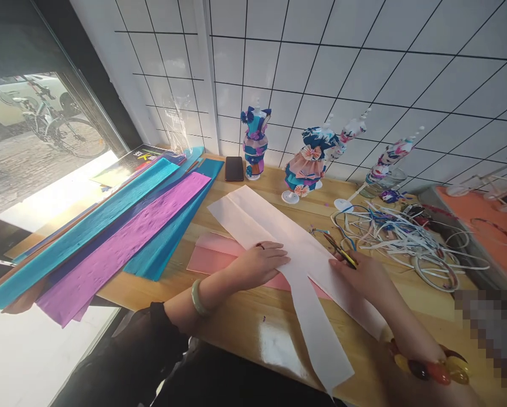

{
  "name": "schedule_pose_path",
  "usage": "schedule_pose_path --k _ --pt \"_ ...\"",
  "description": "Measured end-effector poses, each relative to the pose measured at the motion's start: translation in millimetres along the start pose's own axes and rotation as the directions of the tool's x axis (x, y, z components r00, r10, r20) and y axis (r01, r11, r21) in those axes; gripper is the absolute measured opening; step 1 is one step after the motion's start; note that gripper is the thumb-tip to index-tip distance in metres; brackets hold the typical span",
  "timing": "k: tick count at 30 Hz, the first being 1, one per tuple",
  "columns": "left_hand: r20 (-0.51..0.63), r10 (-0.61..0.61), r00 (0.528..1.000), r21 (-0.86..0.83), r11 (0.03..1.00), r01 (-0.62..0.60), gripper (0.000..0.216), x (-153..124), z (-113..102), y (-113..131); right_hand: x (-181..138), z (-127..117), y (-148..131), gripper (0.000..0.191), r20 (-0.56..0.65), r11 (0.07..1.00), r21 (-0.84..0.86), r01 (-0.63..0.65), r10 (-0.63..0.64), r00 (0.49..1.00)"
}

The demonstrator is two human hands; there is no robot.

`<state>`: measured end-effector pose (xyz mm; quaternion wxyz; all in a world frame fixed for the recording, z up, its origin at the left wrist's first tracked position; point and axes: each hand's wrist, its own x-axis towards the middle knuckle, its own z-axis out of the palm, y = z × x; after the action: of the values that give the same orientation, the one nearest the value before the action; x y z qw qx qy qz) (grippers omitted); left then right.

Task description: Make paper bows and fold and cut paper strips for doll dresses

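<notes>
A large sheet of pale pink, nearly white paper (299, 243) lies across the table, with a long strip split from it and curving toward the front edge. My left hand (259, 264) rests flat on the sheet, fingers stretched out and holding nothing. Black-and-yellow scissors (342, 251) are in my right hand (365, 280), whose fingertips touch the sheet's right side. Under the sheet, a deeper pink paper (213, 254) shows in part.
Turquoise (109, 209) and purple paper strips (130, 243) overlap at left. Along the tiled wall stand a phone (234, 169), a dressed mini mannequin (255, 141) and a ruffled paper dress on a stand (308, 164). Tangled paper cords (389, 232) lie right, near an orange-lined box (482, 215).
</notes>
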<state>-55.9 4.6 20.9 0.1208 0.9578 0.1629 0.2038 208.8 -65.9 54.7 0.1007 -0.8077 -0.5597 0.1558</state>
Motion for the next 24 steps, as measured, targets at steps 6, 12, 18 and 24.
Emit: schedule_pose_path --k 6,12,18,24 --pt "0.018 0.048 0.999 0.108 0.993 -0.050 0.033 -3.6 -26.2 11.8 -3.8 -8.5 -6.0 0.035 0.013 0.994 0.096 0.047 -0.048 0.999" --pt "0.111 0.025 0.994 0.105 0.994 -0.036 0.027 -20.2 -10.6 22.1 -10.1 2.8 5.3 0.033 0.112 0.992 0.056 0.115 -0.121 0.986" --pt "0.138 -0.012 0.990 0.092 0.996 -0.001 0.028 -28.5 8.9 20.9 -37.3 8.5 5.3 0.044 0.096 0.942 0.331 0.065 -0.103 0.990" --pt "0.134 0.009 0.991 0.116 0.993 -0.024 0.028 -27.7 8.7 20.5 -68.5 17.8 1.1 0.051 0.277 0.834 0.544 -0.094 -0.073 0.958"
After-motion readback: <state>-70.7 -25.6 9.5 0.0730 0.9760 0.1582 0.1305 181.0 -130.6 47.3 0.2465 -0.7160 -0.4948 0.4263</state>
